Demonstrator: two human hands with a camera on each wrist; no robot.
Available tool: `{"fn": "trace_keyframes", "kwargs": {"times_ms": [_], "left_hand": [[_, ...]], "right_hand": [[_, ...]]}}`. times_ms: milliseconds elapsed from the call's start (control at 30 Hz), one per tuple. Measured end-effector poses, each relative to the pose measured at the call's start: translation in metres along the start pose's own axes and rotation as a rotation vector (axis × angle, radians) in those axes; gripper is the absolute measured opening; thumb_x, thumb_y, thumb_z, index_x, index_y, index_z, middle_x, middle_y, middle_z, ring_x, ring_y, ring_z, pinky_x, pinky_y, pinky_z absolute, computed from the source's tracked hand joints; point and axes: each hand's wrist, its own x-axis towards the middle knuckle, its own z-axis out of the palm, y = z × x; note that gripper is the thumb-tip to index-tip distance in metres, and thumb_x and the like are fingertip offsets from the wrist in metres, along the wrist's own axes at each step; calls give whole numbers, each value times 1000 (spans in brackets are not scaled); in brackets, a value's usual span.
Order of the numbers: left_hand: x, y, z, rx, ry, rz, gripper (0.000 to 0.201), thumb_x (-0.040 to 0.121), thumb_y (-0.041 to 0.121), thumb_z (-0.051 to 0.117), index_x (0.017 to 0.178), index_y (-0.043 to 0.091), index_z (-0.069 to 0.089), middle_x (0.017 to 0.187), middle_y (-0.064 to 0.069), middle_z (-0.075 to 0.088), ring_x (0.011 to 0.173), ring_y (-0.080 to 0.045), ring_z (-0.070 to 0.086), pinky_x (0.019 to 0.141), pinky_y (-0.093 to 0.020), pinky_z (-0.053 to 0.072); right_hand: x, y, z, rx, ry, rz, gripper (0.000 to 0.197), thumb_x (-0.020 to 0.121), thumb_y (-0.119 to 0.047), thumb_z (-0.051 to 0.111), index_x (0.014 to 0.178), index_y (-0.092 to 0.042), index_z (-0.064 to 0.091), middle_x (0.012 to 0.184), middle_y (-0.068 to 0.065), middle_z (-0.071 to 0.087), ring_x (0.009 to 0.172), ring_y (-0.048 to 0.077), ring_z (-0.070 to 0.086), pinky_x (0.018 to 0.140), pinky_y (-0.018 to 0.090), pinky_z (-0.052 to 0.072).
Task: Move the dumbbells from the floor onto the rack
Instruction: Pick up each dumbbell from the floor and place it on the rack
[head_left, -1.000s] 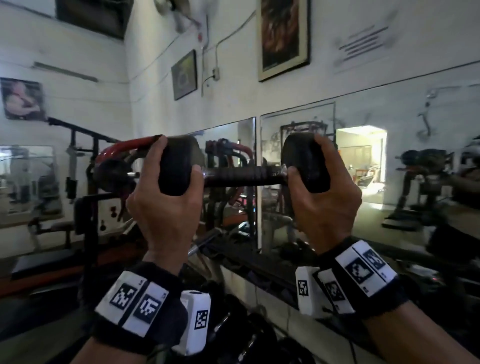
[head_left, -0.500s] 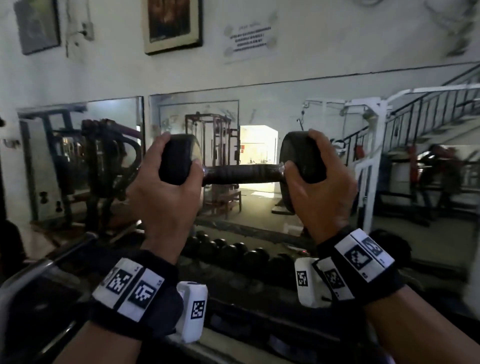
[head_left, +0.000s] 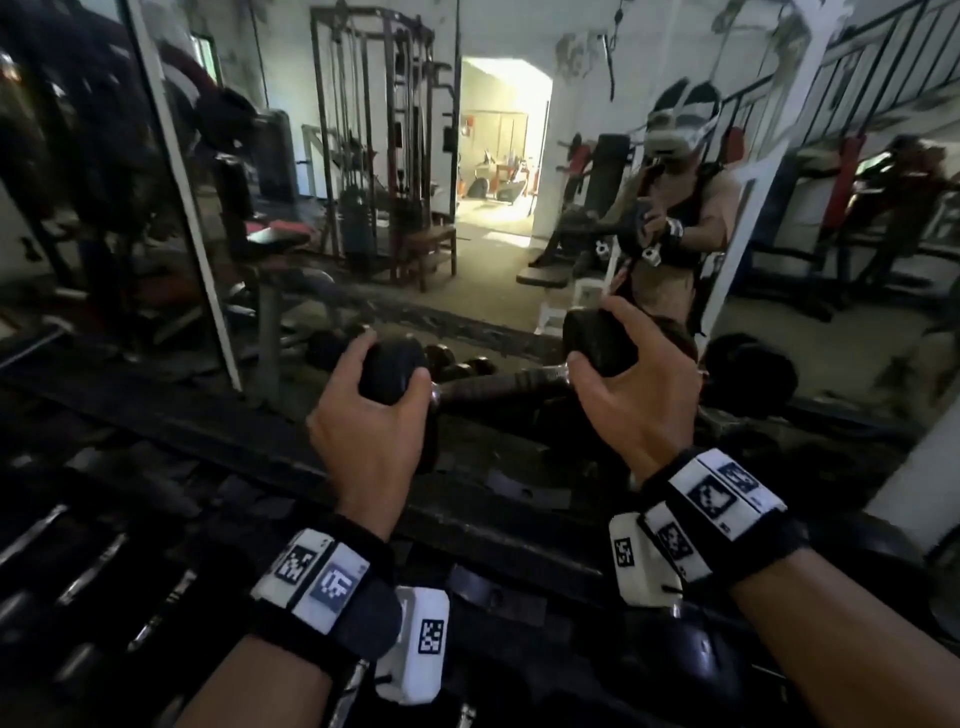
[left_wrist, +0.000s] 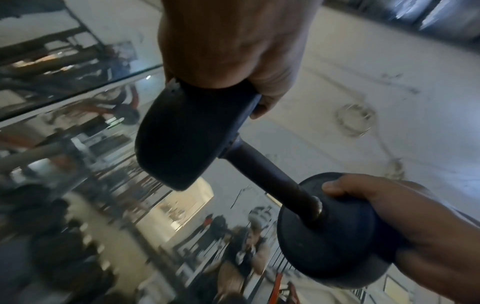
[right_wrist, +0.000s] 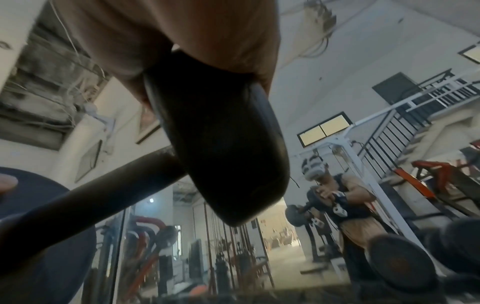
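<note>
I hold one black dumbbell (head_left: 498, 387) level by its two round heads, just above the upper tier of the dark rack (head_left: 467, 530). My left hand (head_left: 374, 415) curls round the left head (head_left: 392, 366), seen close in the left wrist view (left_wrist: 182, 139). My right hand (head_left: 631, 395) grips the right head (head_left: 597, 345), which fills the right wrist view (right_wrist: 221, 144). The bare handle (left_wrist: 272, 181) runs between them. Whether the dumbbell touches the rack is hidden by my hands.
A wall mirror (head_left: 467, 182) stands right behind the rack and shows the gym and my reflection (head_left: 670, 208). Several dumbbells lie on the lower tier at the left (head_left: 78, 577), and others sit by the mirror (head_left: 457, 364) and at the right (right_wrist: 402, 267).
The dumbbell has come down from face height to just over the rack's upper tier. My view has swung right and tipped down. Both hands keep the same hold on the heads.
</note>
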Motion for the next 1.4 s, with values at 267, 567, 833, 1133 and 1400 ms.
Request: {"fn": "trace_keyframes", "kwargs": {"times_ms": [267, 567, 833, 1133, 1400], "left_hand": [[-15, -114, 55, 141, -158, -307, 56, 74, 26, 80, 128, 22, 64, 120, -3, 69, 113, -23, 62, 94, -26, 42], [-8, -184, 93, 296, -284, -565, 60, 78, 25, 78, 135, 23, 58, 128, -5, 64, 121, -26, 54, 96, -27, 38], [1, -191, 114, 415, -364, -643, 63, 81, 34, 71, 140, 33, 48, 130, -2, 61, 123, -30, 47, 105, -40, 35], [-5, -185, 120, 443, -393, -713, 73, 77, 28, 74, 140, 39, 40, 131, -12, 57, 122, -36, 48, 102, -43, 41], [-52, -156, 130, 463, -210, -812, 74, 78, 29, 73, 140, 32, 34, 127, -14, 57, 111, -37, 57, 95, -42, 47]], "right_hand": [[-21, 84, 91, -192, -310, 218, 58, 76, -33, 73, 131, -32, 54, 115, -5, 68, 109, 16, 62, 96, 32, 42], [-37, 153, 176, -254, -511, 397, 58, 76, -37, 72, 131, -33, 53, 113, -4, 68, 106, 18, 63, 96, 40, 48], [-25, 179, 195, -260, -578, 461, 57, 78, -37, 70, 132, -32, 52, 118, -2, 66, 113, 19, 58, 100, 37, 38], [-4, 192, 202, -218, -700, 398, 57, 80, -37, 68, 134, -33, 51, 124, -2, 64, 118, 23, 55, 100, 36, 37], [15, 218, 209, -173, -912, 264, 50, 78, -36, 69, 127, -37, 54, 120, -4, 65, 113, 23, 58, 102, 38, 41]]}}
